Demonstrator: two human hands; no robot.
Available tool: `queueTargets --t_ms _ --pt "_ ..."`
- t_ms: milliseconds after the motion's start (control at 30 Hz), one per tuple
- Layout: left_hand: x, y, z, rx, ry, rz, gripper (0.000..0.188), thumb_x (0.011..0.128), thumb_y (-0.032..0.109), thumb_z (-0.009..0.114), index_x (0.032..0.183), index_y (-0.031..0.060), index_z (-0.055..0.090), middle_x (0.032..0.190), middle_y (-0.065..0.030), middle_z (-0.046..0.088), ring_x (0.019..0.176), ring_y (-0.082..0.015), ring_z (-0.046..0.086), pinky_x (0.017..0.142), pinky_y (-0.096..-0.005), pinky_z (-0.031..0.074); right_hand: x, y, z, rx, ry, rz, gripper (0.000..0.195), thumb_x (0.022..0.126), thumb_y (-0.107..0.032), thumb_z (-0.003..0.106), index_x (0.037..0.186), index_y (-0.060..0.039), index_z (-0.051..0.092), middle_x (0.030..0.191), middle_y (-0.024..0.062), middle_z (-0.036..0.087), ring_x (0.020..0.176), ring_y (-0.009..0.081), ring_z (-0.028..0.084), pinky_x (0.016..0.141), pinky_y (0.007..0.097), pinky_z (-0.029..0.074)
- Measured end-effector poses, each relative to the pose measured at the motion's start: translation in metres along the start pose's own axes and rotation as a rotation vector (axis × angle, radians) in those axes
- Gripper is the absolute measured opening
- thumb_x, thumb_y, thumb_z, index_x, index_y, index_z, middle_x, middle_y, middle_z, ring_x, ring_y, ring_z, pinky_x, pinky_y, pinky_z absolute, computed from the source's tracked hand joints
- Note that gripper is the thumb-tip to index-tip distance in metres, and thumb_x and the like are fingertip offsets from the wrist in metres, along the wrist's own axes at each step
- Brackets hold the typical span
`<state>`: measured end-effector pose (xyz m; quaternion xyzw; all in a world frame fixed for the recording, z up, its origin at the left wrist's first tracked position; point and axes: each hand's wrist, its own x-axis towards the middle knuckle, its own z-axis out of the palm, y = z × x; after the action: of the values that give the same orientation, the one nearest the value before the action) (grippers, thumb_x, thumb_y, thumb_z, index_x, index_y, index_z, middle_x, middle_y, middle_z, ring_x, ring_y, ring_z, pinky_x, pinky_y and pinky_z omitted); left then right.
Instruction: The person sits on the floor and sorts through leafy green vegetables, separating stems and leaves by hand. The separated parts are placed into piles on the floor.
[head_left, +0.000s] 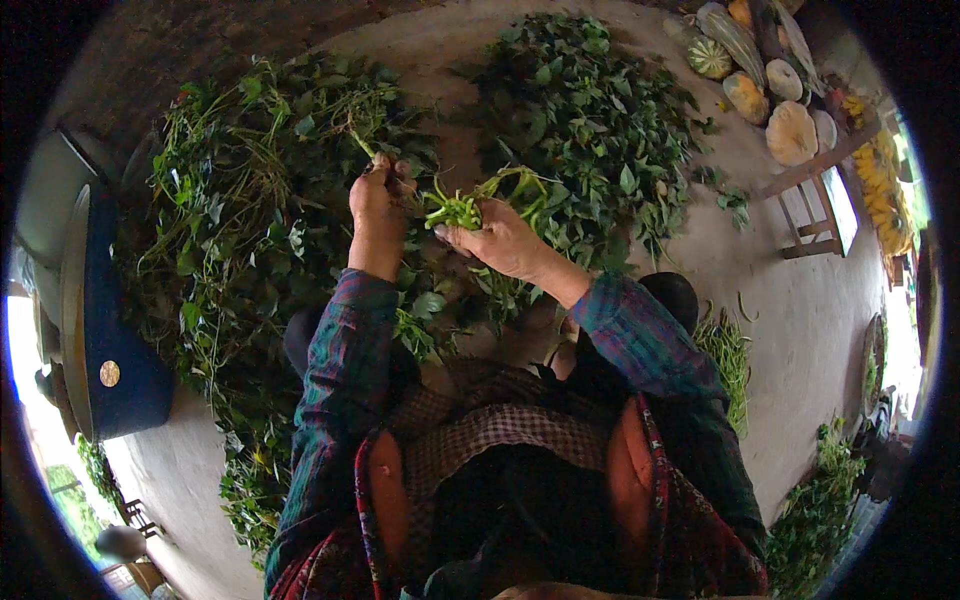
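My left hand (379, 199) pinches a pale green vine stem (363, 142) at the edge of a big heap of leafy green vines (247, 202). In my right hand (510, 238) is a bunch of slender green stalks (454, 211). Their blunt ends point towards my left hand, and longer parts loop out behind the fingers. Whether they are stalks or thin pods, I cannot tell. Both hands are raised above the greenery, a short gap apart. Beyond my right hand lies a second heap of green leaves (592, 120).
A dark blue tub (127, 337) stands at the left. Several pumpkins and squashes (791, 131) lie at the upper right, near a wooden stool (814, 225). Loose slender green pieces (724, 360) are piled right of my knee. More greenery (814, 502) lies at the lower right.
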<state>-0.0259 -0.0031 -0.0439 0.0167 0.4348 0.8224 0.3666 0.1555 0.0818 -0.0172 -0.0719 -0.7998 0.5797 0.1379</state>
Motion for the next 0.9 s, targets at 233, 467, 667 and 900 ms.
queueTargets --t_ms 233,467,667,900 --pt "-0.01 -0.006 0.027 0.091 0.212 -0.012 0.013 0.092 0.02 0.055 0.089 0.0076 0.058 0.073 -0.0048 0.058 0.06 -0.019 0.053 0.056 -0.0323 0.042 -0.004 -0.012 -0.001 0.376 -0.024 0.181 0.017 0.089 -0.019 0.058 0.084 -0.0025 0.062 0.076 -0.0008 0.06 0.067 0.0092 0.05 0.061 0.0284 0.043" --pt "0.032 0.031 -0.014 -0.165 0.186 0.09 0.02 0.097 0.022 0.043 0.085 0.0083 0.05 0.074 -0.0047 0.054 0.06 -0.0156 0.045 0.052 -0.0311 0.035 -0.044 -0.023 0.022 -0.158 -0.103 -0.482 0.02 0.083 -0.014 0.066 0.102 -0.0079 0.065 0.082 0.0032 0.064 0.08 0.019 0.061 0.076 0.028 0.047" --pt "0.002 0.053 -0.001 0.036 0.087 0.235 0.017 0.1 0.02 0.038 0.097 0.0077 0.05 0.084 -0.004 0.053 0.066 -0.0153 0.046 0.053 -0.0319 0.034 -0.02 -0.041 -0.053 0.381 -0.036 0.116 0.023 0.082 -0.014 0.059 0.103 -0.005 0.064 0.098 0.0033 0.066 0.087 0.0143 0.061 0.078 0.0295 0.048" --pt "-0.01 0.051 0.017 0.078 -0.083 0.116 0.015 0.097 0.018 0.043 0.097 0.0066 0.052 0.082 -0.005 0.052 0.063 -0.015 0.043 0.053 -0.0298 0.034 -0.003 -0.019 -0.099 -0.046 0.343 0.046 0.02 0.083 -0.022 0.066 0.093 -0.004 0.067 0.085 0.0023 0.068 0.077 0.0124 0.062 0.069 0.0271 0.049"
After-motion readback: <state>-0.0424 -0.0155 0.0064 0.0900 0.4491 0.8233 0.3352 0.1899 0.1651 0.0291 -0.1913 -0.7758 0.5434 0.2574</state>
